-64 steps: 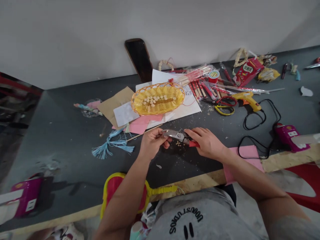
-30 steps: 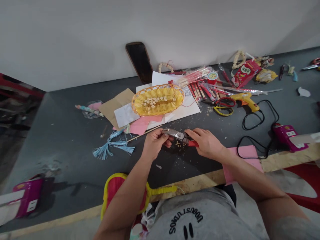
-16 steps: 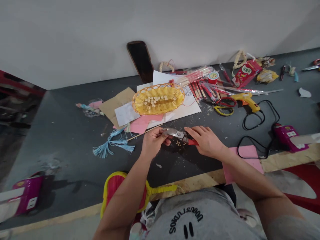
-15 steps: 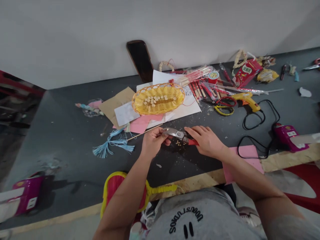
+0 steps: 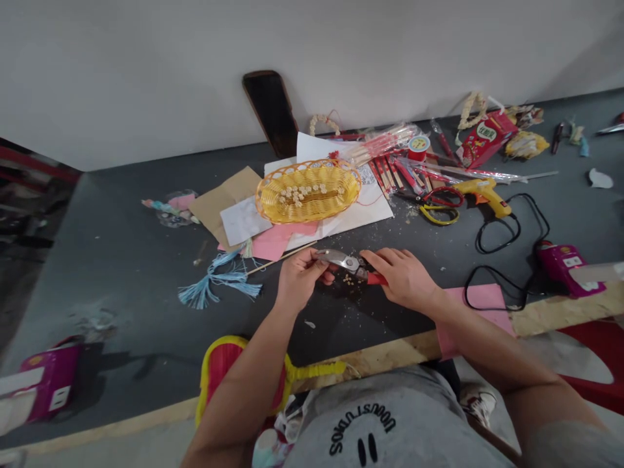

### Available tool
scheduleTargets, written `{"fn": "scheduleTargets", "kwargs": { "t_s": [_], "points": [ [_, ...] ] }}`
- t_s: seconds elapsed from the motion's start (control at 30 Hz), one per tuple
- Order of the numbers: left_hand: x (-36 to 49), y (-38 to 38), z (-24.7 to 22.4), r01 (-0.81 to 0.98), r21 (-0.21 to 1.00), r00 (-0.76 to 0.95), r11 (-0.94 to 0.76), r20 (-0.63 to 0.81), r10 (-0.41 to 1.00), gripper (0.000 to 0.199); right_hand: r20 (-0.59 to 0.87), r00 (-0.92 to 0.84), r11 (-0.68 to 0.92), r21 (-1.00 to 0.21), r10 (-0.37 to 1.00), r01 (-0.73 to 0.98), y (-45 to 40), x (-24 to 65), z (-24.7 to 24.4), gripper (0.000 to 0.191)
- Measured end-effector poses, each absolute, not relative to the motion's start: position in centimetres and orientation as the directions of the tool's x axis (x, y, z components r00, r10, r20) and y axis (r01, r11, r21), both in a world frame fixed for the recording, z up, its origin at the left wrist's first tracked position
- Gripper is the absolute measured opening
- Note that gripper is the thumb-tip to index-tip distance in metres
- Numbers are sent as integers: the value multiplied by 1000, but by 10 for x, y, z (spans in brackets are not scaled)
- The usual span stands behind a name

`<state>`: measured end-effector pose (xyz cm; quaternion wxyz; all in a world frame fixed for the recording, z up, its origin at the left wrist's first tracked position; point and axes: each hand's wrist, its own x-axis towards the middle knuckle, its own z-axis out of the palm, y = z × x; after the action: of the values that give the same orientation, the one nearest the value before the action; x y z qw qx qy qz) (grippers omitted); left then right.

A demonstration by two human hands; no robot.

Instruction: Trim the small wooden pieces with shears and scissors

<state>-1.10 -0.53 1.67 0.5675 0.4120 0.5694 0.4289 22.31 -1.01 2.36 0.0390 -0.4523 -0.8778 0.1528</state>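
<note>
My right hand point(image 5: 407, 276) is closed round the red handles of a pair of cutters point(image 5: 347, 262), whose metal jaws point left. The jaw tips meet the fingers of my left hand point(image 5: 299, 276), which pinches a thin wooden stick point(image 5: 283, 257) that reaches toward a blue tassel point(image 5: 214, 281). Small pale bits point(image 5: 348, 279) lie on the dark table under the cutters. Behind the hands, a yellow woven basket point(image 5: 309, 205) holds several small pale pieces.
Papers point(image 5: 244, 221), a leaning phone point(image 5: 271, 112), red packets point(image 5: 385, 143), scissors point(image 5: 439, 214) and a yellow glue gun point(image 5: 487, 195) lie behind. Purple devices point(image 5: 568, 263) stand at both sides. A red and yellow fan point(image 5: 221, 364) is under my left forearm.
The view has shifted slightly. Both hands and the cutters keep nearly the same pose.
</note>
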Motion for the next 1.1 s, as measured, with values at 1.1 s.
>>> {"fn": "scheduleTargets", "kwargs": {
  "t_s": [1.1],
  "points": [
    [-12,-4,10,-22,963,-45,269,-270,962,22,-57,-578,540,-291,814,789,-6,224,23,67]
  ]
}}
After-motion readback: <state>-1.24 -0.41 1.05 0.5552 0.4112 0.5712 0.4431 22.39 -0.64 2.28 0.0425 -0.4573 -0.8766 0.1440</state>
